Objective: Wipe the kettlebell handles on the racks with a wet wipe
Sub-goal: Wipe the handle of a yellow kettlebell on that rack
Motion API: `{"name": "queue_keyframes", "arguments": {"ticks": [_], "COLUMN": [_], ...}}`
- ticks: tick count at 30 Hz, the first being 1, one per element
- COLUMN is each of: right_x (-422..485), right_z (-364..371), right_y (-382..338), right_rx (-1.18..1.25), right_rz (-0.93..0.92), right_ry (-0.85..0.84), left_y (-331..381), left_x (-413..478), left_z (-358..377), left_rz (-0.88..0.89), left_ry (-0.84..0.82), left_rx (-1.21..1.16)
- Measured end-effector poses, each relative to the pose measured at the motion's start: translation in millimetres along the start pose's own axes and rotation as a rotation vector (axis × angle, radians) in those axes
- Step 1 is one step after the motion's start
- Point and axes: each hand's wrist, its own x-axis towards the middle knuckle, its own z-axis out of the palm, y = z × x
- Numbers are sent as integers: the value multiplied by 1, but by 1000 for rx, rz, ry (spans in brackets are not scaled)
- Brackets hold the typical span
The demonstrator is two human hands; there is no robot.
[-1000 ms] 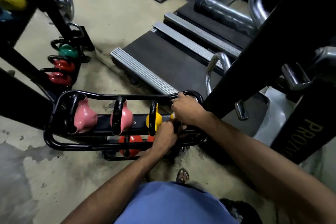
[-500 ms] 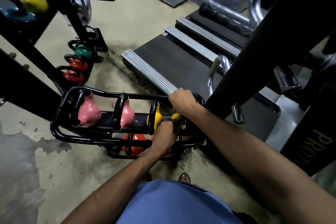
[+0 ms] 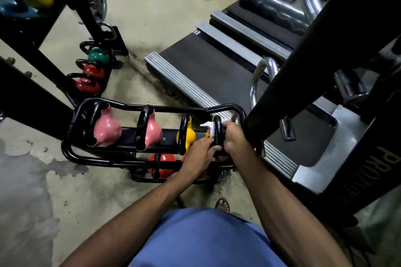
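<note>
Centrally, a person bends over a low rack [image 3: 169, 108] on the gym floor and works at its right end. The last kettlebell in the top row stands there, and little of it shows beyond its black handle [image 3: 218, 123]. This handle stands upright like its neighbours, so each loop can be reached from above.

A white wet wipe [image 3: 209, 127] lies against the handle on the side facing the rack's middle. It sits near the top of the loop, with a loose corner sticking out toward the yellow kettlebell [image 3: 187, 135].

The right hand [image 3: 235, 136] curls round the handle from the rack's outer end, closed on the bar. This probably steadies the weight, though its fingertips are hidden. The left hand [image 3: 198, 155] comes in from the rack's front, and its bent fingers [image 3: 207, 142] grip the lower handle just under the wipe. Which hand presses the wipe cannot be told.

The step in hand appears to be rubbing this end handle. No wipe touches the two pink kettlebells [image 3: 107, 131] toward the rack's left end. The same holds for the red ones [image 3: 162, 166] on the tier beneath.
</note>
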Motion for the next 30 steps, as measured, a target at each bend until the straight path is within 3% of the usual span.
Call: {"name": "queue_keyframes", "arguments": {"ticks": [3,6,9,12,15,18,21,23,25,26,30], "right_x": [10,8,5,0,-3,9,17,13,7,2,-2], "right_z": [-3,-1,5,6,1,0,1,-7,-21,-28,-32], "right_y": [11,12,-2,-14,-28,-39,-33,-22,-5,5,37], "right_rx": [-523,-936,-1485,-2042,-2215,-2228,-2126,-2000,-1682,-1449,-790], "right_rz": [-430,-758,-898,-982,-1040,-1038,-914,-987,-1245,-1287,-928], "right_ry": [342,409,268,2,-160,-99,-40,8,88,122,307], "left_y": [-1,-7,-21,-15,-7,-6,-6,-4,-1,-1,-6], "left_x": [0,2,5,2,1,5,7,6,6,6,6], "left_z": [-1,-2,5,2,1,2,1,0,0,0,2], "left_rz": [-6,-41,-69,-50,-55,-72,-85,-81,-45,-24,23], "left_ry": [-12,-38,-75,-58,-38,-18,-14,-5,6,8,4], "left_rx": [28,63,20,36,10,29,31,7,38,60,57]}}
